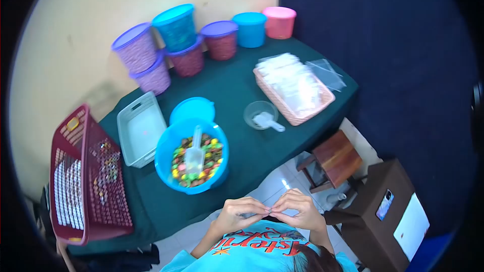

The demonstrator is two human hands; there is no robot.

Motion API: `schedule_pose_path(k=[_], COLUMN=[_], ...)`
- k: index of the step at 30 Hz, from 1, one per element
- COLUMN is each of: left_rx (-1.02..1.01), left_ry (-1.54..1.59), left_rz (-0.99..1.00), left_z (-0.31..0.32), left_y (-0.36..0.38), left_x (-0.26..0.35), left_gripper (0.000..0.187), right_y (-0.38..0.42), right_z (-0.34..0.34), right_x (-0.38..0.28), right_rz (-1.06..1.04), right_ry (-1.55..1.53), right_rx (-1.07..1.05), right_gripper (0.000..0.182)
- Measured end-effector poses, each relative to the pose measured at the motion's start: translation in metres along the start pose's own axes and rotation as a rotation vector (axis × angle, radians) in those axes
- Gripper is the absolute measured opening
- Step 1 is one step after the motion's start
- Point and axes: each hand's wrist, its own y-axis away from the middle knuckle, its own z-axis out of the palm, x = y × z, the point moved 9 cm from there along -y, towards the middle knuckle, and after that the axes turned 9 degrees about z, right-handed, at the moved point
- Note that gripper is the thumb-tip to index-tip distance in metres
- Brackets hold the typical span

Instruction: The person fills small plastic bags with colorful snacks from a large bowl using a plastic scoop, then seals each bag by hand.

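Observation:
My left hand (239, 213) and my right hand (298, 208) meet at the fingertips in front of my turquoise shirt. Both are closed in a pinch, and whatever lies between the fingers is too small to make out. Beyond them on the table stands a blue bucket (162, 153) of mixed yellow, green, pink and brown pieces, perhaps candy. A clear scoop (194, 158) rests on these pieces. Behind the bucket lies its blue lid (193, 109). To the right, a clear bowl (250, 108) holds a small white scoop (267, 121).
A pink basket (297, 118) of clear plastic bags (290, 75) sits at the right. At left are a pale tray (126, 136) and a maroon basket (85, 171). Lidded tubs (222, 43) line the wall. A wooden stool (337, 158) and a brown box (375, 191) with a phone stand right.

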Motion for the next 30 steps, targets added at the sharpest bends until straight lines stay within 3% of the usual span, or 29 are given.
schedule_pose_path(k=[6, 12, 19, 25, 27, 29, 30], left_rx=[-0.147, -0.23, -0.209, -0.148, -0.138, -0.136, -0.258], left_ry=[0.111, 0.142, 0.201, 0.194, 0.226, 0.018, -0.016], left_rz=[-0.078, -0.044, -0.038, -0.198, -0.3, -0.275, -0.264], left_z=[0.061, 0.081, 0.079, 0.065, 0.065, 0.057, 0.06], left_y=[-0.051, -0.099, -0.168, -0.213, -0.216, -0.227, -0.227], left_x=[-0.03, -0.065, -0.12, -0.17, -0.196, -0.207, -0.211], left_gripper=[0.012, 0.012, 0.012, 0.008, 0.014, 0.022, 0.034], right_y=[0.025, 0.014, -0.049, -0.097, -0.105, -0.11, -0.112], right_z=[-0.065, -0.101, -0.148, -0.167, -0.167, -0.172, -0.177], right_x=[0.034, 0.072, 0.113, 0.147, 0.165, 0.179, 0.188], right_rz=[0.137, 0.22, 0.249, 0.254, 0.307, 0.333, 0.356], right_ry=[0.018, 0.011, 0.093, 0.152, 0.195, 0.193, 0.198], right_rx=[0.17, 0.26, 0.217, 0.15, 0.13, 0.16, 0.198], right_gripper=[0.01, 0.01, 0.009, 0.01, 0.011, 0.01, 0.01])
